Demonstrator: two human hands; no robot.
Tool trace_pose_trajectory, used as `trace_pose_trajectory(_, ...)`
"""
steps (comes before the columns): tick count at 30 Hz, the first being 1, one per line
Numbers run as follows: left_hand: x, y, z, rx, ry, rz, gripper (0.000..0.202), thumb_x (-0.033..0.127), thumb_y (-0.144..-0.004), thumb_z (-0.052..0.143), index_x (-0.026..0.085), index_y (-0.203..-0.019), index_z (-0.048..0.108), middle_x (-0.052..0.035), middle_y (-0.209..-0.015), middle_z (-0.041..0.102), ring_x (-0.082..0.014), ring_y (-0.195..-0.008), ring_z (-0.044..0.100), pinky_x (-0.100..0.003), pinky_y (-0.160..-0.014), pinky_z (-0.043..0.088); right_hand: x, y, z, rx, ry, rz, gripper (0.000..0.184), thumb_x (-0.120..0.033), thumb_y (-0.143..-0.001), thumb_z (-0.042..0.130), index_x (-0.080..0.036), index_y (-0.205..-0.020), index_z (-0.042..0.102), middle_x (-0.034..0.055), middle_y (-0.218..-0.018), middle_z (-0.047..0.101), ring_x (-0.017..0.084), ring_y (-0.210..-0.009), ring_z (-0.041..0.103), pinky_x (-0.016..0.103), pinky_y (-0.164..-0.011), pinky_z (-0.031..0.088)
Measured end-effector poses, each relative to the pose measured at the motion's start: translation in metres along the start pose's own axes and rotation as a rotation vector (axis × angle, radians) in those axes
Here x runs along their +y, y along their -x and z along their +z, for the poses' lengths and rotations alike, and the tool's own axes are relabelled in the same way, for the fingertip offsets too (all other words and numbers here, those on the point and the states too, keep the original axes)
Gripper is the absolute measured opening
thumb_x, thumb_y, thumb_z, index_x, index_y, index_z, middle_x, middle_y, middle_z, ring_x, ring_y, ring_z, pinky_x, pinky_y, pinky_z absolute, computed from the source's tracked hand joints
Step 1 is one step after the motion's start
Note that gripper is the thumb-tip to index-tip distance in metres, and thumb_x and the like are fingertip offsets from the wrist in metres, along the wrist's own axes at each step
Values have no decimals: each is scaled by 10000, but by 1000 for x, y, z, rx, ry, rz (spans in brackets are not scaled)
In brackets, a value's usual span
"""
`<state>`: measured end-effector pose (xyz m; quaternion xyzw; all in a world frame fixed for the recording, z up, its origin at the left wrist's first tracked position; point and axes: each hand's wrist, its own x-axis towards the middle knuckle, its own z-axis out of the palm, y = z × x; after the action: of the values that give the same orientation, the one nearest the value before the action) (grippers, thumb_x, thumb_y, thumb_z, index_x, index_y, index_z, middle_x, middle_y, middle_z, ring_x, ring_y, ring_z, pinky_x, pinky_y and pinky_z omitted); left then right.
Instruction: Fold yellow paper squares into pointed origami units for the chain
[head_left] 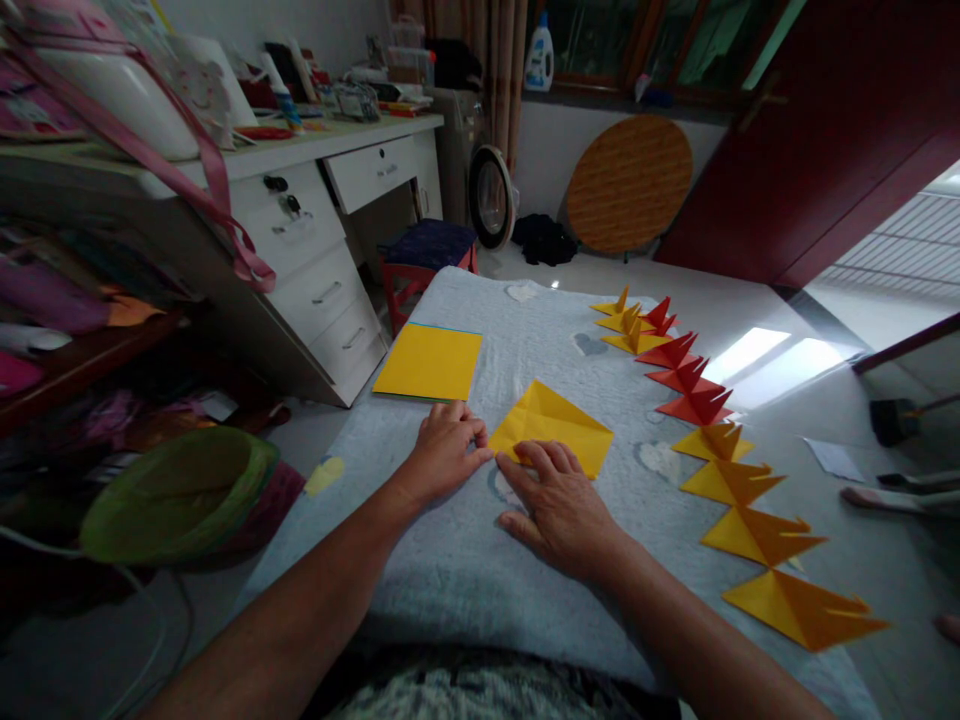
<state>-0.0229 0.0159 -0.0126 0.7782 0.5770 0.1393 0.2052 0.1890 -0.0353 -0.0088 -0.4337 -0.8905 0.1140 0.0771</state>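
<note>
A yellow paper sheet [553,425], partly folded with creases showing, lies on the light blue towel-covered surface [450,560]. My left hand [442,450] pinches the paper's near left corner with curled fingers. My right hand [559,500] lies beside it, fingers pressing flat on the paper's near edge. A stack of flat yellow square sheets [429,362] rests to the left, just beyond my left hand.
A row of folded yellow and red paper pieces [720,470] runs along the right edge of the surface. A white desk with drawers [315,260] stands to the left, a green basket [180,490] below it. Another person's foot [862,497] shows at far right.
</note>
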Motion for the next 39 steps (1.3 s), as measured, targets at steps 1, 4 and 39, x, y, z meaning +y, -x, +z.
trace_pose_trajectory(1,0,0,2,5,-12,-4,101,309,-832,673,209,-830,688,-57,-1038,580,-273,-1057,500,-419,-960,411,0,0,0,4,-1,-1,629,-593,-945,504,-225,-1454,498,156,-1382,523,347,-1234,452,526,-1096,343)
trace_pose_trajectory(4,2,0,4,1,-41,-30,67,255,-840,637,206,-809,672,-56,-1037,582,-263,-1056,503,-405,-957,411,0,0,0,14,-3,-2,621,-593,-947,501,-225,-1447,507,153,-1382,527,341,-1241,452,519,-1104,334)
trace_pose_trajectory(39,28,49,15,38,-482,347,409,374,-931,638,114,-1245,605,-137,-1215,665,-295,-1139,578,-434,-951,445,20,34,-4,-88,23,81,718,-630,-962,440,-200,-1535,390,70,-1620,346,343,-1490,263,554,-1222,154)
